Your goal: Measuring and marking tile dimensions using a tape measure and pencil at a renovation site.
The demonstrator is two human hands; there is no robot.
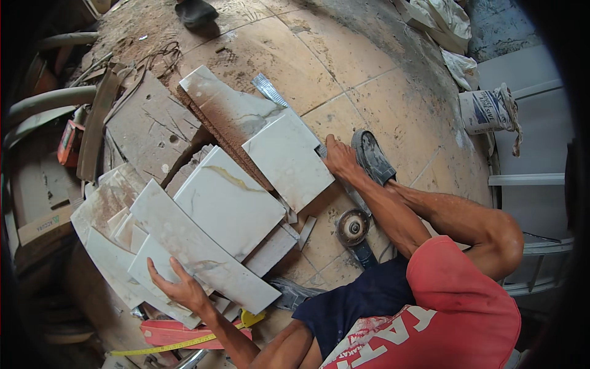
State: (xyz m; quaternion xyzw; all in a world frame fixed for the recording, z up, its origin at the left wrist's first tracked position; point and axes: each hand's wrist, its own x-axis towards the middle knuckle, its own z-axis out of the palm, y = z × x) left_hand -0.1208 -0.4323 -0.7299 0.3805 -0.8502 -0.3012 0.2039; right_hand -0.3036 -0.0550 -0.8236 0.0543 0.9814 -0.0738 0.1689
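Note:
My left hand [181, 289] is open, its fingers spread over a stack of white marble-look tile offcuts [150, 261]. Just beside it lies a long tile strip [203, 246]. My right hand [338, 157] is closed at the right edge of a white tile [289, 161], its fingers curled round a metal bar [270, 90] that runs partly hidden under that tile. Between my hands, another white tile [230, 202] with a gold-brown vein rests on the pile. An angle grinder [354, 229] lies on the floor near my legs, its disc facing up.
A tape measure [251, 318] with its yellow blade out lies by a red piece [178, 334]. Wooden boards and hoses crowd the left side. A dusty grey slab [153, 123] lies beyond the tiles. At right stands a white bucket [485, 112]. A dark shoe [195, 12] shows at the top.

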